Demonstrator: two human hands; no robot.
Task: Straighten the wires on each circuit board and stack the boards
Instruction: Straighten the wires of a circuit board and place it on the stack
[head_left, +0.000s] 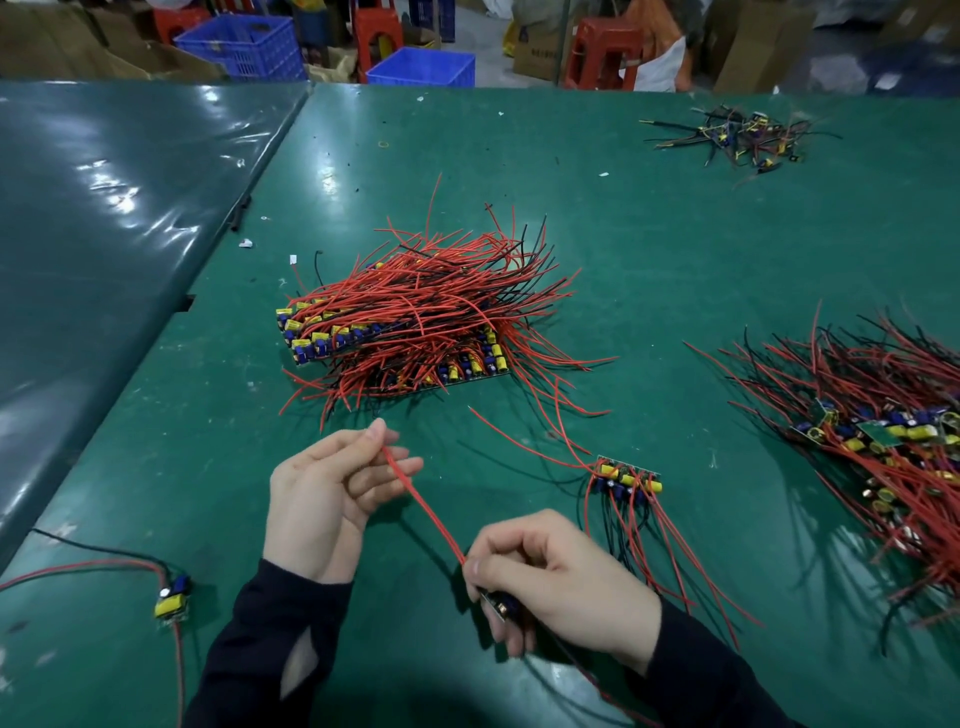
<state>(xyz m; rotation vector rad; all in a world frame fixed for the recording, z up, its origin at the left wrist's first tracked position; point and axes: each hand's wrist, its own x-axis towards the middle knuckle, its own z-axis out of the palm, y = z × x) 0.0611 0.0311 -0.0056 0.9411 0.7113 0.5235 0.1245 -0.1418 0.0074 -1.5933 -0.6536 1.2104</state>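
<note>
A glossy green vinyl tabletop (649, 249) fills the view. Beyond its far edge stand blue slotted plastic crates (422, 67), red plastic stools (602, 52) and brown cardboard boxes (748, 47).

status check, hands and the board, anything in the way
Right hand grips small circuit board; left hand pinches its red wire, stretched taut between the hands. Stacked boards ahead on green table. Nothing in the way.
</note>
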